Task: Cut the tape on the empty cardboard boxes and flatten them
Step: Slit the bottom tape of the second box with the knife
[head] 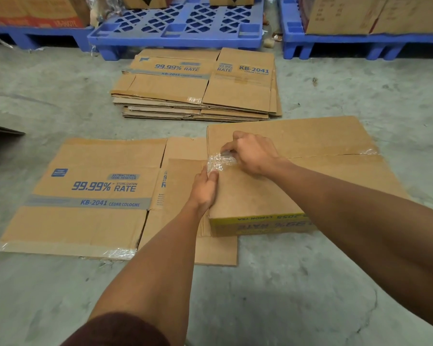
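Head view. An unflattened cardboard box [298, 176] with a yellow printed side stood on the grey concrete floor [285, 295], its plain brown top flaps meeting along a straight seam. At the seam's left end both hands worked a crinkled, glossy strip of clear tape [220, 161]: the right hand [254, 153] was curled into a fist with thumb and fingers pinching the strip's upper end, while the left hand [205, 191] — fingers bent over the box's left edge — pinched the lower end. A shred of clear tape also clung at the seam's right end. Beside the box, partly under it, lay a flattened box [85, 196] printed "KB-2041 CEDAR COLOGNE". Farther back a flat stack of flattened boxes [198, 88] rested before a blue plastic lattice pallet [180, 23].
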